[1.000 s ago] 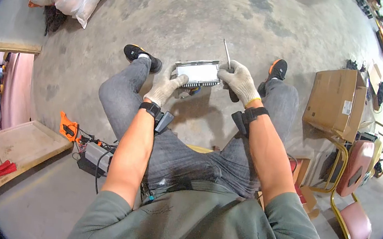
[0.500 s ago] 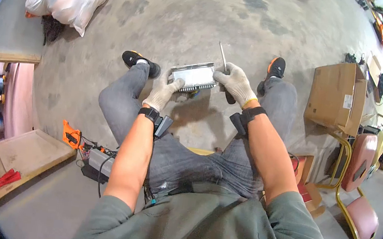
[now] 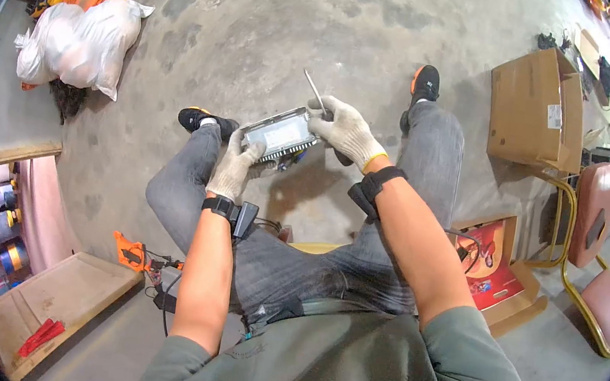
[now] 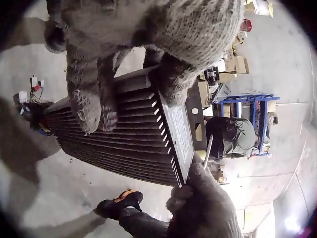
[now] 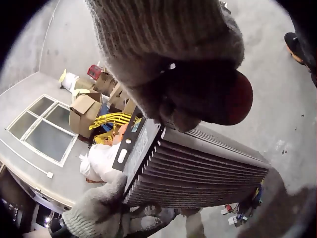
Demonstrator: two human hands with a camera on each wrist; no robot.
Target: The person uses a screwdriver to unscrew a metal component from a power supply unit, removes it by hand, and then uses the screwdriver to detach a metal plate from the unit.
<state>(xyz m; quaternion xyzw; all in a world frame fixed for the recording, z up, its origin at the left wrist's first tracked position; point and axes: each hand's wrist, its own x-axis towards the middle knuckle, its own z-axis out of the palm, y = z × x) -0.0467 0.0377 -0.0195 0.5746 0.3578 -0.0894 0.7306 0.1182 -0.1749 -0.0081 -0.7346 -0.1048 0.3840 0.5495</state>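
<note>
A finned metal box (image 3: 279,135) with a pale label on its flat face is held up between my knees. Dark cooling fins (image 4: 119,134) run along its underside, and small wire connectors (image 4: 34,94) hang from one end. My gloved left hand (image 3: 233,167) grips the box's left end, thumb on the flat face and fingers under the fins. My gloved right hand (image 3: 350,131) is at the other end, with fingertips at the box's edge. It also grips a screwdriver, whose metal shaft (image 3: 314,89) points up and away; the dark rounded handle (image 5: 233,96) sticks out behind the palm.
A large cardboard box (image 3: 527,112) and a pink-padded chair (image 3: 594,306) stand on the right. White sacks (image 3: 85,42) lie at the upper left. A low wooden board (image 3: 66,305) with red cloth is at the lower left, and an open red-printed carton (image 3: 491,265) lies by my right leg.
The head view has turned, so the surroundings shift. Both hands and the finned box appear further left, and the box is more slanted. The grips look the same.
</note>
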